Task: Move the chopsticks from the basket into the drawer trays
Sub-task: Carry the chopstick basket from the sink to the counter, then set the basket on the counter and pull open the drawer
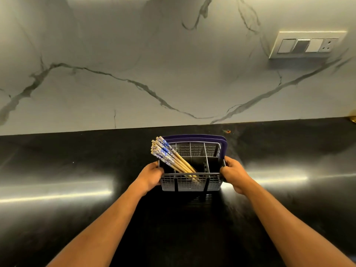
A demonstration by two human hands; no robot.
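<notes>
Now my left hand and right hand clasp the basket sides; I'd keep it level so the leaning chopsticks stay put.

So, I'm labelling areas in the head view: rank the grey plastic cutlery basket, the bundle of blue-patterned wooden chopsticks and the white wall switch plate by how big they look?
1. Grey plastic cutlery basket.
2. White wall switch plate, though it sits farther from the camera, so its real size is unsure.
3. Bundle of blue-patterned wooden chopsticks.
</notes>
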